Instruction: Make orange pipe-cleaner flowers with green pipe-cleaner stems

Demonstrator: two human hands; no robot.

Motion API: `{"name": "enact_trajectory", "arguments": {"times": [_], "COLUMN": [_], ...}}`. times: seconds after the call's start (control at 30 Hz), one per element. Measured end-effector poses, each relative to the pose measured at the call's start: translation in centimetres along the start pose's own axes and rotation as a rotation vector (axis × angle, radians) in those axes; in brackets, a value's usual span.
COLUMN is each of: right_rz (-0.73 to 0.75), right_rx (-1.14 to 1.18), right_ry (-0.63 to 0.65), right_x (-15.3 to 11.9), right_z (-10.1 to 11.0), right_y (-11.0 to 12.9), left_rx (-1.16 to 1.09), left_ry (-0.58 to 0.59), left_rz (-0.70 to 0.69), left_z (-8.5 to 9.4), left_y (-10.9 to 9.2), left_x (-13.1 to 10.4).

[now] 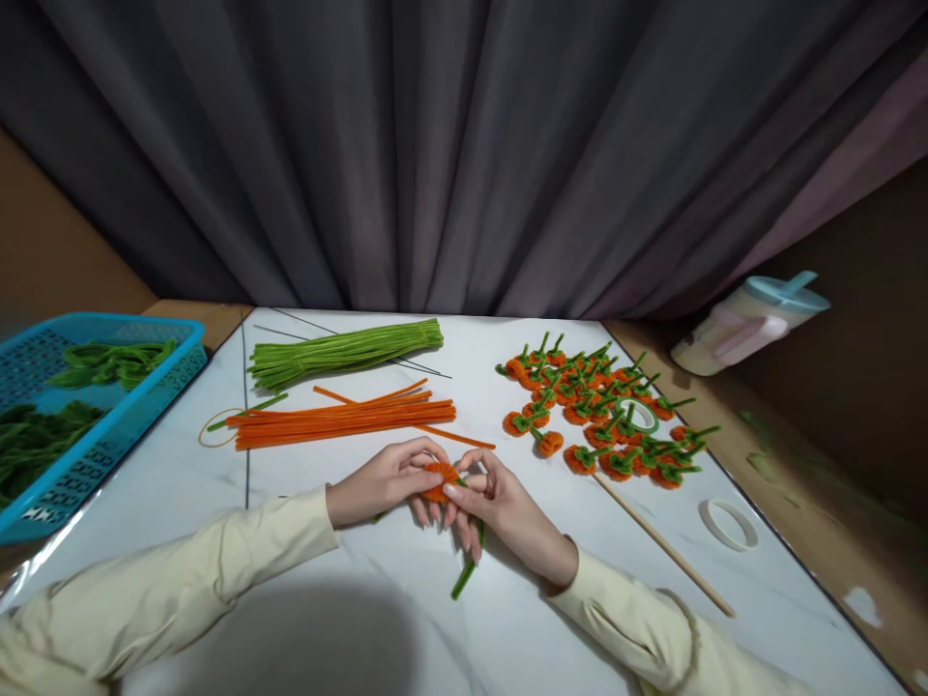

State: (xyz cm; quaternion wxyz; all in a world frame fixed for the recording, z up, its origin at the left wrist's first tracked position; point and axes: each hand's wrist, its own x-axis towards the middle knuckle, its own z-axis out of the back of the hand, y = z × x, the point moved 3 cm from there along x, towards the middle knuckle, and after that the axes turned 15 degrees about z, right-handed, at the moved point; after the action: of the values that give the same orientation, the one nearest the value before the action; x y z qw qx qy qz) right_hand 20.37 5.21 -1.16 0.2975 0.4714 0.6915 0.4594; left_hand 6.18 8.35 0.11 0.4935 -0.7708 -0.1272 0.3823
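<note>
Between my two hands is a small orange pipe-cleaner pumpkin [439,480] with green at its right side. My left hand [397,480] pinches it from the left, thumb on top and fingers beneath. My right hand [490,498] grips its right edge with thumb and fingers closed. A green pipe cleaner [464,577] hangs below my right fingers; how it joins the pumpkin is hidden. Beyond my hands lies a bundle of orange pipe cleaners [348,423], and behind that a thick bundle of green pipe cleaners [348,353].
Many finished orange pumpkins with green stems [580,411] cover the right side, around a tape roll [639,416]. A wooden stick [667,546] and a white tape ring [729,525] lie nearer. A blue basket [166,372] holds green pieces at left; a lidded cup [746,324] stands back right.
</note>
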Motion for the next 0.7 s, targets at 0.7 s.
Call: {"name": "enact_trajectory", "arguments": {"times": [0.7], "right_rz": [-0.058], "right_rx": [-0.039], "right_ry": [0.038], "right_x": [-0.27], "right_z": [0.08], "right_y": [0.78], "left_rx": [0.209], "left_ry": [-0.232], "left_rz": [-0.083], "left_z": [-0.23], "left_y": [0.85], "left_x": [-0.27]}}
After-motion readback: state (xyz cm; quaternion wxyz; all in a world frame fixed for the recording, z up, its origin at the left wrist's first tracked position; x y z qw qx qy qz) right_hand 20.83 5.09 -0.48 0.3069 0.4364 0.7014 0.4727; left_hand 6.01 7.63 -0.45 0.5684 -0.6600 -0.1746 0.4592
